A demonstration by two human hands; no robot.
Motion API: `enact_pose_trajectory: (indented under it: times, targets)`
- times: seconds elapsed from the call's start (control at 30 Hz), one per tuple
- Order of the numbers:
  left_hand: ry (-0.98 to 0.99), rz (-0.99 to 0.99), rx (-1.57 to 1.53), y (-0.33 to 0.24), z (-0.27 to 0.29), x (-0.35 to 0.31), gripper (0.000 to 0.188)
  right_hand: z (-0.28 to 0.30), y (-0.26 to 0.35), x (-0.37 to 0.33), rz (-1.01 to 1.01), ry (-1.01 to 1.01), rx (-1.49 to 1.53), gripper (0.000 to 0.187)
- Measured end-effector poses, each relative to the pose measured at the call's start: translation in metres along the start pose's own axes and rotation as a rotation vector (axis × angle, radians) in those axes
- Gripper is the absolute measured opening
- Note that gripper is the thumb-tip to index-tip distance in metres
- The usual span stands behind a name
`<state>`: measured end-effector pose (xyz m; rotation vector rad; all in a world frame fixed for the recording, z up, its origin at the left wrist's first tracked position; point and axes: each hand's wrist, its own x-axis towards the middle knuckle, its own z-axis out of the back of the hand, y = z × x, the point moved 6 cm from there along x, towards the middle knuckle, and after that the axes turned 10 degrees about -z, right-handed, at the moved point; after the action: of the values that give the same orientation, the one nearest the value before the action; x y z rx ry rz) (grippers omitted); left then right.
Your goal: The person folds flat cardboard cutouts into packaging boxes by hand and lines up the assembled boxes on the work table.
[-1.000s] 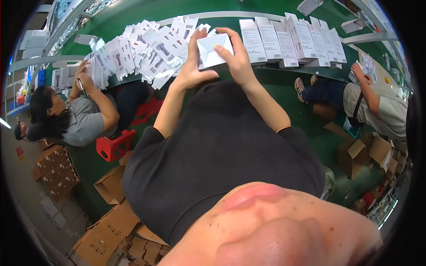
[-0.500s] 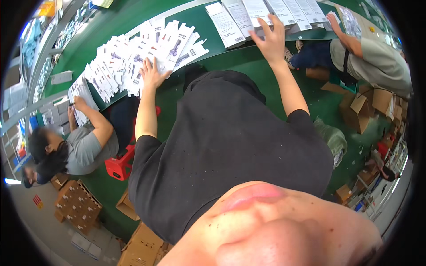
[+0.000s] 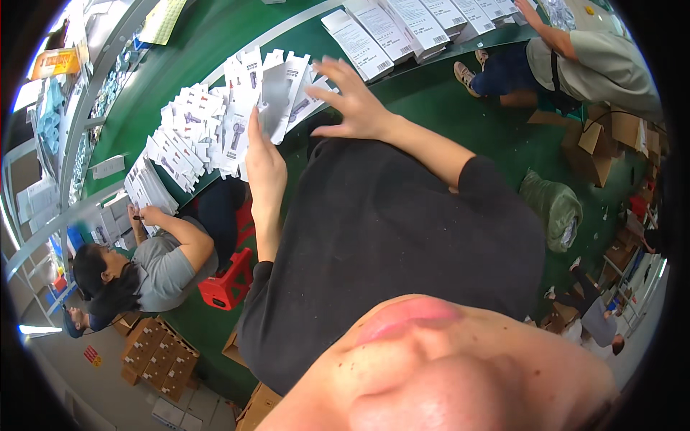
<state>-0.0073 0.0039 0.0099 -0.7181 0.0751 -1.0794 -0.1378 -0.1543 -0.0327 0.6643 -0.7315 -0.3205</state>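
A flattened white carton [image 3: 274, 97] stands tilted up from the pile, its plain greyish side showing. My left hand [image 3: 266, 167] grips its lower left edge, fingers pointing up along it; the thumb is hidden. To the right of the carton, my right hand [image 3: 352, 102] is raised with fingers spread and nothing in it, its fingertips somewhat blurred. Under and left of the carton lies a fanned pile of flat printed cartons [image 3: 192, 118] with purple device pictures. Filled-out white boxes [image 3: 366, 54] lie in a row at the far right of the green table [image 3: 154, 82].
A co-worker [image 3: 158, 266] in grey sits at the left by a carton stack [image 3: 149, 188], near a red stool [image 3: 226, 280]. Another person [image 3: 596, 65] reaches to the boxes at right. Brown cardboard boxes [image 3: 586, 151] and a green sack [image 3: 552, 208] stand on the floor.
My left hand was flat on the carton pile and now holds one carton up. My right hand has moved left from the white boxes toward it. The whole view has shifted slightly.
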Motion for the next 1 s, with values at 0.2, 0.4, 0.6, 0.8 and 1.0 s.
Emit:
enact_pose_trajectory:
  times: [0.2, 0.4, 0.6, 0.8, 1.0]
  targets:
    - [0.094, 0.364, -0.763, -0.003, 0.014, -0.003, 0.047, -0.029, 0.026, 0.038, 0.024, 0.128, 0.021, 0.098]
    - [-0.015, 0.215, -0.563, 0.026, 0.044, 0.015, 0.06, -0.033, 0.047, 0.044, 0.32, 0.15, 0.256, 0.092]
    - [-0.234, -0.406, -0.949, -0.018, 0.045, 0.046, 0.072, -0.006, 0.045, 0.064, -0.022, 0.183, 0.78, 0.063]
    - [-0.136, -0.693, -0.629, -0.033, 0.013, 0.052, 0.076, 0.012, 0.041, 0.069, -0.45, 0.249, 0.913, 0.044]
    - [-0.232, 0.184, -1.352, -0.008, -0.045, 0.058, 0.074, 0.024, 0.046, 0.056, -0.53, 0.02, 0.77, 0.042]
